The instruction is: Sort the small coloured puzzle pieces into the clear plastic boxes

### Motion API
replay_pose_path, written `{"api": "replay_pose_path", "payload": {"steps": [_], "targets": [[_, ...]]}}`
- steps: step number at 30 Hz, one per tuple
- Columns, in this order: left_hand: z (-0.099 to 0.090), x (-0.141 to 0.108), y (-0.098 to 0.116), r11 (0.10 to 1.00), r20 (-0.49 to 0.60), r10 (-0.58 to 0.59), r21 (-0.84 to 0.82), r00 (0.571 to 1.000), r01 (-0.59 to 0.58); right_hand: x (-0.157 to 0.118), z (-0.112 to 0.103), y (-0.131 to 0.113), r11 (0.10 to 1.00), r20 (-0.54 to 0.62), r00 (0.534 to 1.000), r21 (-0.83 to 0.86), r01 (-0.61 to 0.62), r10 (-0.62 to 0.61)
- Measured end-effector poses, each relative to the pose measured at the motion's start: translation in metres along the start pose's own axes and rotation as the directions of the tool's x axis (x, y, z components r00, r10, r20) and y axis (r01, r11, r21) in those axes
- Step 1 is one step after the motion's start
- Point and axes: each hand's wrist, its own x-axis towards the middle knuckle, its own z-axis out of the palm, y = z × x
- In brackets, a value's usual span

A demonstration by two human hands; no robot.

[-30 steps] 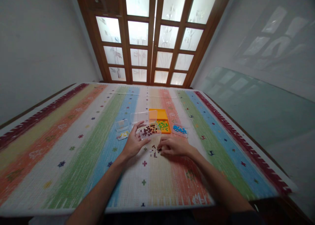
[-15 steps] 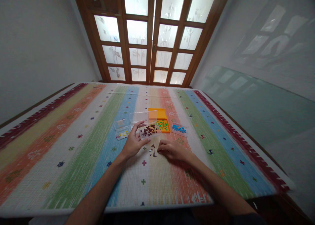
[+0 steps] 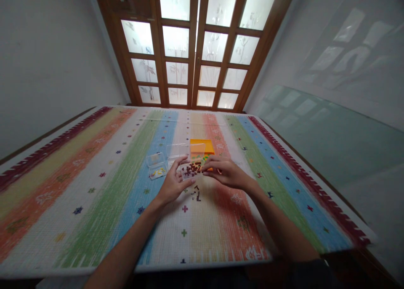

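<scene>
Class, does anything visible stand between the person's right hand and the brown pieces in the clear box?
Nothing visible does: the right hand is close beside the brown pieces, and the left hand holds the clear box from the left.

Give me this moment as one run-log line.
Left hand: holds clear box, brown pieces inside | Right hand: fingers at box's right end, grasp unclear | Nearby: loose dark pieces, yellow pieces, orange case

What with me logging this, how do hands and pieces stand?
Left hand around clear box of brown pieces. Right hand at its right edge, partly hiding orange box. Loose pieces on cloth.
</scene>
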Motion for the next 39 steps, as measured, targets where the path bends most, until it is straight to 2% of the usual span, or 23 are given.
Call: {"api": "replay_pose_path", "payload": {"steps": [3,8,13,22,29,35,39], "targets": [[0.001,-0.001,0.0,1.0,0.008,-0.007,0.013,1.0,0.007,0.017,0.005,0.002,0.998,0.026,0.999,-0.053,0.023,-0.022],[0.005,-0.001,0.0,1.0,0.028,-0.019,-0.012,0.999,0.02,0.037,0.025,0.01,0.983,0.147,0.989,-0.181,0.011,0.016],[0.005,-0.001,-0.001,1.0,0.019,-0.006,-0.018,1.0,0.006,0.046,0.036,0.014,0.98,0.212,0.977,-0.2,0.008,0.035],[0.005,-0.001,0.002,0.999,0.027,-0.013,-0.043,1.0,0.014,0.05,0.038,0.014,0.975,0.212,0.976,-0.221,-0.01,0.058],[0.005,-0.001,0.004,1.0,0.012,0.018,0.016,1.0,-0.018,0.042,0.025,0.017,0.992,0.146,0.989,-0.128,-0.02,0.038],[0.003,0.0,0.004,1.0,0.025,0.019,0.002,1.0,-0.019,0.032,0.003,0.018,0.993,0.225,0.968,0.008,-0.12,0.115],[0.0,0.001,0.001,0.999,0.024,0.023,0.023,0.999,-0.024,0.029,0.001,0.022,0.989,0.258,0.958,0.048,-0.139,0.123]]}}
